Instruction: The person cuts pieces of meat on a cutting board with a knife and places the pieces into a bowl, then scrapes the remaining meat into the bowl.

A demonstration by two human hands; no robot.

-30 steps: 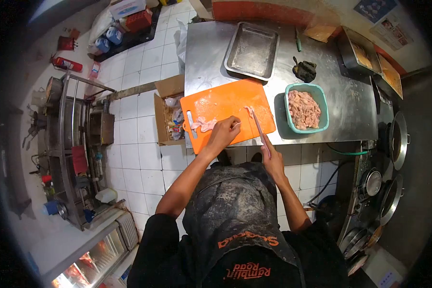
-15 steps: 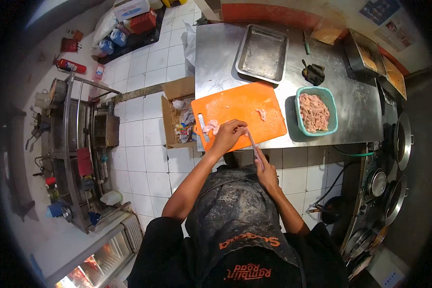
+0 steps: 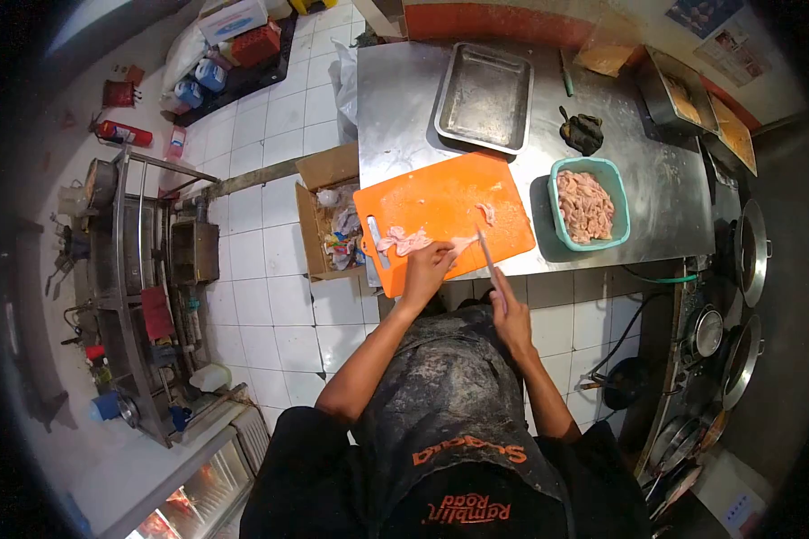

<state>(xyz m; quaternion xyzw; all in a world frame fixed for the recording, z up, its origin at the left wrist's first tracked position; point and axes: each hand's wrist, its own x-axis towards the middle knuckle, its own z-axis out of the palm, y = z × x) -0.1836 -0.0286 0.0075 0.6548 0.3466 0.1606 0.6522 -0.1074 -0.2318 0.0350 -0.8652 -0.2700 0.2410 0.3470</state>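
Note:
An orange cutting board (image 3: pixel 440 193) lies on the steel table (image 3: pixel 656 193). My left hand (image 3: pixel 429 269) rests at the board's near edge, fingers on a strip of raw chicken (image 3: pixel 403 241). A knife (image 3: pixel 487 254) is gripped in my right hand (image 3: pixel 511 310), its blade pointing up over the board's near right part. A small cut piece of chicken (image 3: pixel 487 212) lies apart, further right on the board. A teal tub (image 3: pixel 590 204) full of raw chicken pieces stands right of the board.
An empty steel tray (image 3: pixel 484 96) sits behind the board, with a dark rag (image 3: pixel 583 133) to its right. A cardboard box of rubbish (image 3: pixel 333 216) stands on the tiled floor left of the table. Pans and a stove (image 3: pixel 746 260) line the right side.
My right hand with the knife has drawn back to the right of the left hand. The left hand now presses the chicken strip nearer the board's front edge.

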